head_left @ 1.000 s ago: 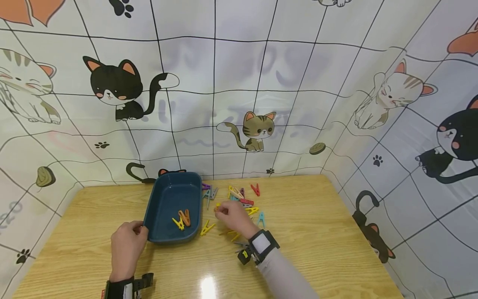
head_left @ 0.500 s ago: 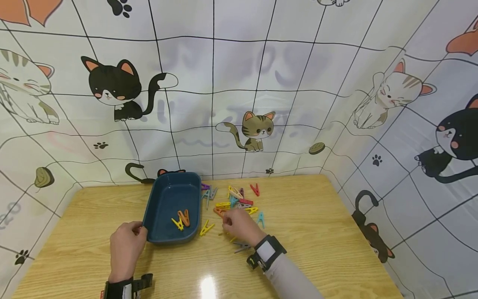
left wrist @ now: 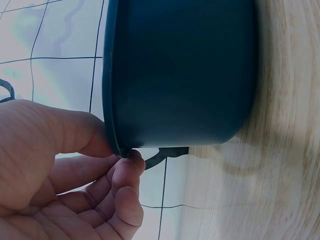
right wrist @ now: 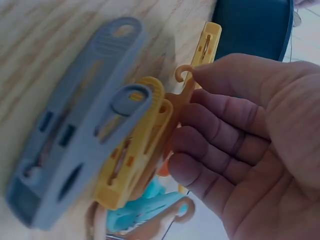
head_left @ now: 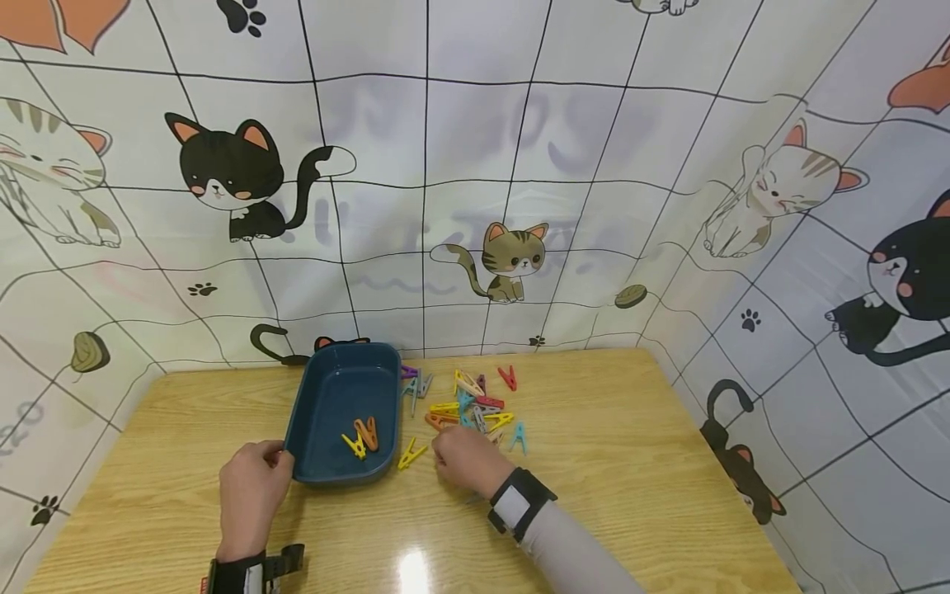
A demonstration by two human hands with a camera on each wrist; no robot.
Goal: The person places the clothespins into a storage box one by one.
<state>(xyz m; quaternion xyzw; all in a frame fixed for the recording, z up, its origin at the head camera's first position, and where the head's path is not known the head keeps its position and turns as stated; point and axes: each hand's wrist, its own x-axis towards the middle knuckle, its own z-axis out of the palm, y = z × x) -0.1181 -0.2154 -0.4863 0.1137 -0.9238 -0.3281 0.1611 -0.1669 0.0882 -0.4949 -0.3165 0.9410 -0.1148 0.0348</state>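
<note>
Pinching the near rim of the blue tray (head_left: 337, 396) between thumb and fingers, the left hand (head_left: 251, 493) holds it on the table (head_left: 631, 462). Right hand (head_left: 463, 459) – fingers curled around an orange clothespin (right wrist: 177, 102) at the near edge of the clothespin pile (head_left: 475, 404), just right of the tray. Two pins lie inside the tray – one yellow, one orange.

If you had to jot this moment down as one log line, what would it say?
left hand: grips blue tray rim | right hand: fingers on yellow clothespin | tray: yellow and orange pins inside | table: loose pins
</note>
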